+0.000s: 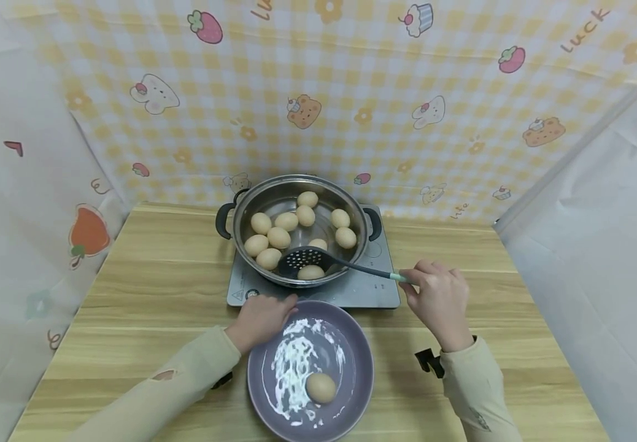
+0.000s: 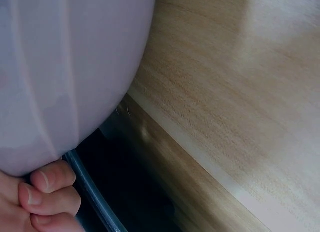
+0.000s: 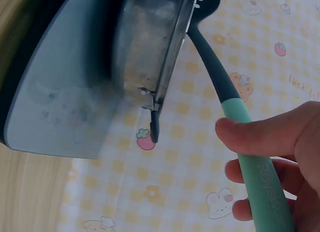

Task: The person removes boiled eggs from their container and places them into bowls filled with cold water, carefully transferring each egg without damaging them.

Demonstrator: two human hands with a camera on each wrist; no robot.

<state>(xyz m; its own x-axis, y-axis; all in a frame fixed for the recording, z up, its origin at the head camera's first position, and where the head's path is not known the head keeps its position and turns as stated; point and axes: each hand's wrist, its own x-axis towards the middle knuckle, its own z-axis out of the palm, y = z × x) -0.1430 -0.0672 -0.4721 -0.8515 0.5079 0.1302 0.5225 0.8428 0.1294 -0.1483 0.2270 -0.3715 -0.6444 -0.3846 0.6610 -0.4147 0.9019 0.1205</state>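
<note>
My right hand (image 1: 439, 301) grips the mint-green handle (image 3: 265, 192) of a dark slotted spoon (image 1: 365, 268), thumb along one side. The spoon's perforated head reaches into a steel pot (image 1: 364, 209) over its near rim, beside an egg (image 1: 311, 272). Several more brown eggs (image 1: 278, 237) lie in the pot. At the far left edge of a purple plate (image 1: 366, 368), my left hand (image 1: 260, 319) holds the rim. Its curled fingers (image 2: 52, 202) show against the plate's underside in the left wrist view. A single egg (image 1: 321, 388) rests on the plate's near part.
Under the pot is a grey induction cooktop (image 1: 379, 298). Black side handles (image 1: 223, 221) stick out from the pot. The wooden tabletop (image 1: 147, 294) extends on both sides, with a yellow checked cloth (image 1: 362, 80) behind and white sheeting (image 1: 617, 233) at the sides.
</note>
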